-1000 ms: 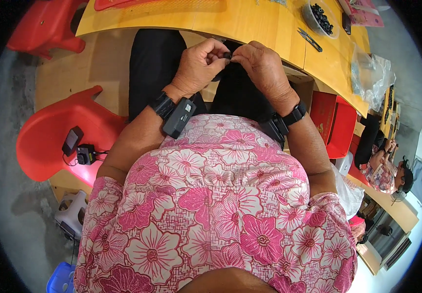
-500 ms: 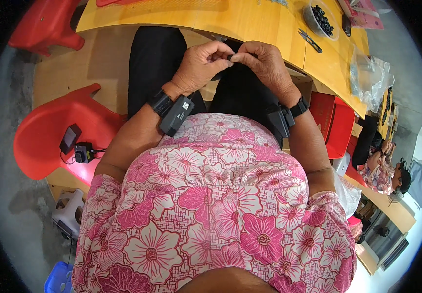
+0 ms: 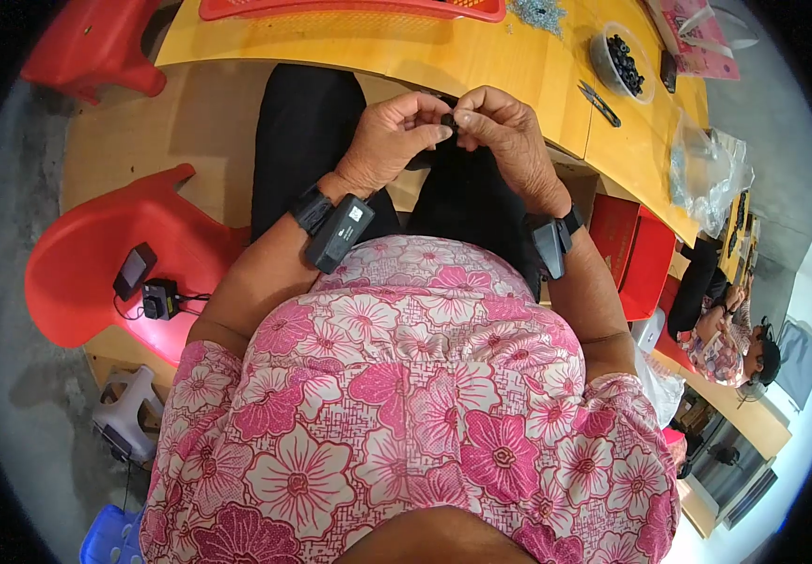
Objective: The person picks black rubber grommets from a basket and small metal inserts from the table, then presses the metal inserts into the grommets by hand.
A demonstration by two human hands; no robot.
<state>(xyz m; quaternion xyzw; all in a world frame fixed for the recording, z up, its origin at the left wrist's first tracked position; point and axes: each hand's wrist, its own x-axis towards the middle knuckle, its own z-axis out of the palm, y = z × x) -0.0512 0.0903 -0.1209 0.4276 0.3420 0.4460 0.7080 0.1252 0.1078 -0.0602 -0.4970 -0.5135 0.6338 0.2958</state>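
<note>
1 black part (image 3: 448, 123) over lap (image 3: 451, 193), near surface (image 3: 500, 70). Left hand (image 3: 389, 141) pinches it, thumb to fingertip; right hand (image 3: 509, 141) pinches its other side. Probably best: left steady, right light, part kept visible.

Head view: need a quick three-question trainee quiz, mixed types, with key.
1. What colour is the small piece at the fingertips of the left hand and right hand?
2. True or false: the snips lie inside the clear bowl.
3. The boxy black device rests on: A) floor B) red chair C) grey stool

Key: 1. Black. 2. False; they lie on the yellow table. 3. B.
</note>
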